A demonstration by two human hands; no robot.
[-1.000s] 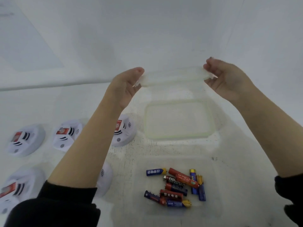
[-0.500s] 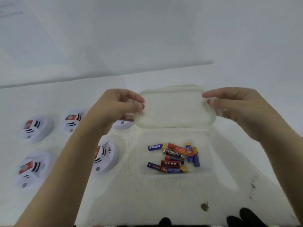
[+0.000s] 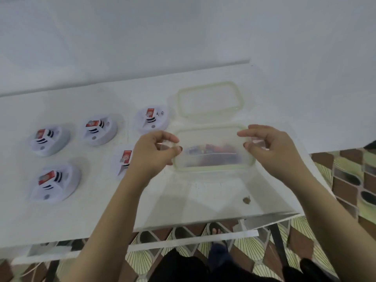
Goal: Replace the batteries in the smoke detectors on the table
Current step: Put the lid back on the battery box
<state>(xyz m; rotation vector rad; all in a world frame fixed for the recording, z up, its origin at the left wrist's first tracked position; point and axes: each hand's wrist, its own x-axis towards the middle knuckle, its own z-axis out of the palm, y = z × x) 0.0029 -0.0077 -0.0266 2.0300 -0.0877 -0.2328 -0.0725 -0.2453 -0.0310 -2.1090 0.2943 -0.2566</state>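
Note:
Several white round smoke detectors lie on the white table (image 3: 101,210), among them one (image 3: 49,140) at far left, one (image 3: 100,129) beside it and one (image 3: 55,182) nearer me. Another smoke detector (image 3: 124,163) is partly hidden by my left wrist. My left hand (image 3: 154,153) pinches the left end of a clear plastic lid (image 3: 213,137), and my right hand (image 3: 270,147) pinches its right end. The lid sits flat over a clear box, and the batteries (image 3: 211,152) show blurred through it.
A second clear rectangular container (image 3: 209,100) with a greenish rim lies just beyond the box. A small brown speck (image 3: 246,200) marks the table near its front edge. Patterned floor tiles (image 3: 345,180) show to the right and below, and my foot (image 3: 216,231) is under the table.
Both hands brought the clear lid down from mid-air and toward me, over the battery box. The batteries were in plain view before and are now seen only through the lid.

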